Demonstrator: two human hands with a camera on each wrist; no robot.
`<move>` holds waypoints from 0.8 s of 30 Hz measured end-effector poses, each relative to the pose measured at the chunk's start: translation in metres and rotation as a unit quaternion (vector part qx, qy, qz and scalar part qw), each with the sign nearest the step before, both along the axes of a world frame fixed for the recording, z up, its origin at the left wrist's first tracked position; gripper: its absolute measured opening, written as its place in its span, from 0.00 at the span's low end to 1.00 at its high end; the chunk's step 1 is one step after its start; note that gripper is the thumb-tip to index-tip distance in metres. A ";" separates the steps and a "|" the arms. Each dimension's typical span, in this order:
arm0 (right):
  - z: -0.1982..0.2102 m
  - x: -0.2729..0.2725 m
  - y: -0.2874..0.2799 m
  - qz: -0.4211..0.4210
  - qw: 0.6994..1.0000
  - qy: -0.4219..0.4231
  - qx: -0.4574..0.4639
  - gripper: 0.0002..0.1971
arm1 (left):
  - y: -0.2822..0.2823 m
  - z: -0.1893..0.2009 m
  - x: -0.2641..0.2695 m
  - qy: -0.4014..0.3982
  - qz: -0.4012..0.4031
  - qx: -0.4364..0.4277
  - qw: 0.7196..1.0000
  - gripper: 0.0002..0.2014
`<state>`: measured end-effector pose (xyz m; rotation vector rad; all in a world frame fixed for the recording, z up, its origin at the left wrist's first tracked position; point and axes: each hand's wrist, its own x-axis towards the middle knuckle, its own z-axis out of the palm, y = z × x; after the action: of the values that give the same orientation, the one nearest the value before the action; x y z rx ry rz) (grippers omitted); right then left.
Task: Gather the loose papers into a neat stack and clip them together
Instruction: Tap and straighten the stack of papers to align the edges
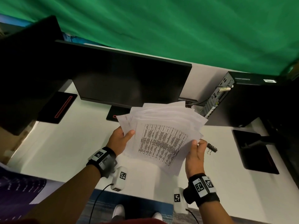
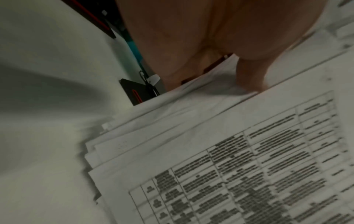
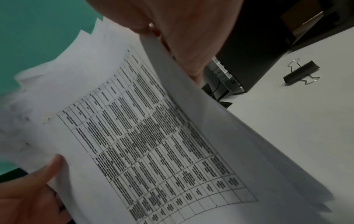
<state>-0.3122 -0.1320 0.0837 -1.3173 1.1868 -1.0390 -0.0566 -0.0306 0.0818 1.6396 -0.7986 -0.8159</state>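
— How far along are you?

— My left hand [image 1: 120, 139] and right hand [image 1: 195, 155] each grip a side of the papers [image 1: 163, 136], held above the worktop [image 1: 80, 143]. They're gathered but fanned.

— And clipping?

— Not yet; the binder clip [image 1: 212, 148] lies loose, right.

Both hands hold a fanned, uneven sheaf of papers [image 1: 163, 135] above a white desk [image 1: 80, 143]. The left hand [image 1: 120, 140] grips the sheaf's left edge, thumb on top. The right hand [image 1: 195, 157] pinches the right edge. The top sheet bears a printed table. A black binder clip [image 1: 212, 148] lies on the desk just beside the right hand. A dark monitor [image 1: 126, 78] stands behind the papers; a black computer tower [image 1: 242, 97] stands to the right.
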 end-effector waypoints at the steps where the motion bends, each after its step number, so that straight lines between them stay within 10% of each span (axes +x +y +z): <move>1: -0.001 -0.001 0.000 0.000 1.000 0.003 -0.006 0.13 | 0.002 0.001 0.000 0.005 -0.003 -0.001 1.000 0.12; 5: 0.002 0.001 0.006 0.021 0.999 -0.024 -0.002 0.29 | 0.007 -0.001 -0.002 0.033 -0.031 0.001 0.999 0.25; 10: 0.006 0.011 -0.002 0.054 0.998 0.009 0.015 0.26 | -0.013 0.020 -0.020 -0.011 0.012 0.005 1.000 0.13; 24: 0.015 0.013 -0.013 0.120 0.992 -0.029 0.009 0.38 | -0.017 0.032 -0.002 0.126 0.012 -0.073 0.989 0.35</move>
<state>-0.2992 -0.1454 0.0992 -1.3695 0.9647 -0.8849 -0.0581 -0.0478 0.1142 1.3816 -0.6435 -0.9039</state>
